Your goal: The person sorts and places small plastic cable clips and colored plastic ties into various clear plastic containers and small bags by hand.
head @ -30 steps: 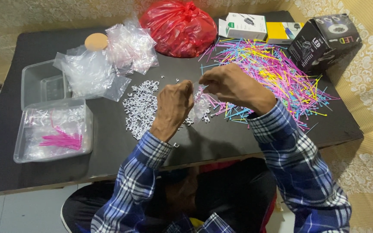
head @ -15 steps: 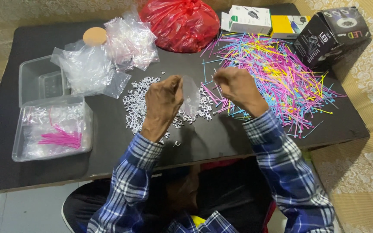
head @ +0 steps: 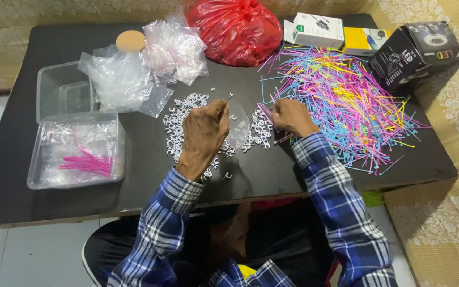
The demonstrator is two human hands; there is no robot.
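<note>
Over the white clips [head: 179,125], the left hand [head: 204,130] pinches a small clear bag [head: 238,125]; the right hand [head: 290,117] grips coloured ties [head: 346,101].

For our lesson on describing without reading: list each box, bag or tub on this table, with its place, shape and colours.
White box: far edge, flat, green trim.
Yellow box: right of it, flat.
Black box: far right corner, cube-like, tilted.
Red bag: far middle, bulging, knotted.
Clear bags: far left, crumpled.
Clear tub: left, rectangular, holding pink pieces.
</note>
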